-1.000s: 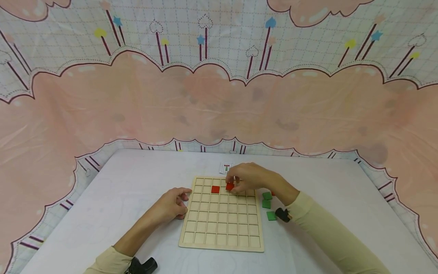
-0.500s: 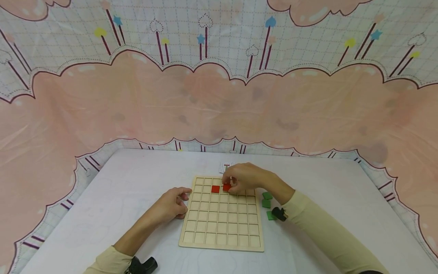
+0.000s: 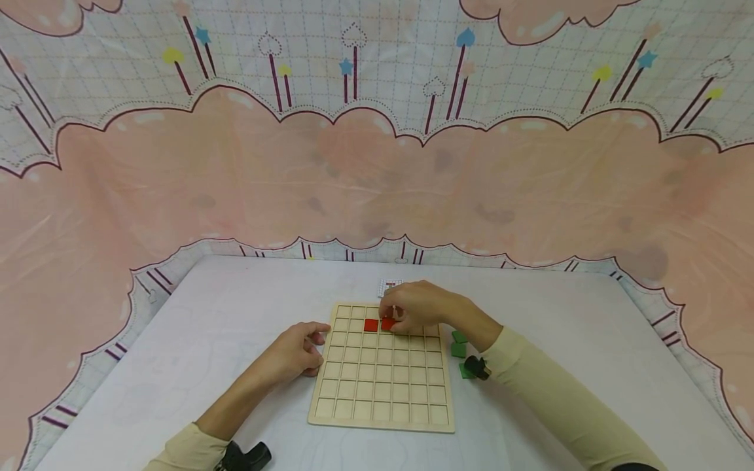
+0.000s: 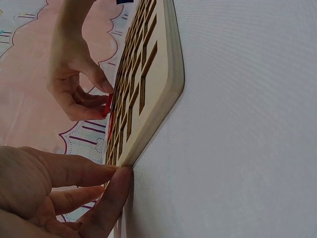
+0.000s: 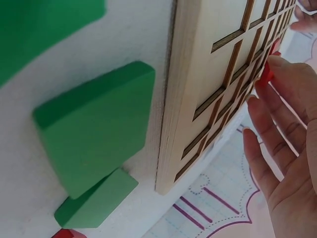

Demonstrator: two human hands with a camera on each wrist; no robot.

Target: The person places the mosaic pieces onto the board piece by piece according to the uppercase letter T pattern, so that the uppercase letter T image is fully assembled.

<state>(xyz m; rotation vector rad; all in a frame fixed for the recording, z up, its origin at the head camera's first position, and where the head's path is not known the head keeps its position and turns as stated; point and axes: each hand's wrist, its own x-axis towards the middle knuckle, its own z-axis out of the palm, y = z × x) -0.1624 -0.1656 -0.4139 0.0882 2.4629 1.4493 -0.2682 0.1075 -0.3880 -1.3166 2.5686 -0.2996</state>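
My right hand [image 3: 421,306] pinches a red square tile [image 3: 387,324] between thumb and fingertips, at the far part of the wooden grid board [image 3: 381,422]. Just left of that tile, another red tile [image 3: 371,325] lies in a cell of the board. In the right wrist view, the pinched red tile [image 5: 266,74] is partly hidden by the thumb. My left hand [image 3: 292,350] touches the board's left edge with thumb and index fingertips, which the left wrist view shows close up against the side of the board [image 4: 168,94].
Several green square tiles [image 3: 458,350] lie right of the board beside my right wrist. Part of a red tile [image 5: 69,234] shows behind them in the right wrist view. A small printed grid card [image 3: 389,286] lies beyond the board, partly covered by my right hand.
My right hand has moved slightly left with the red tile, bringing it closer to the red tile on the board. My left hand has stayed in place.
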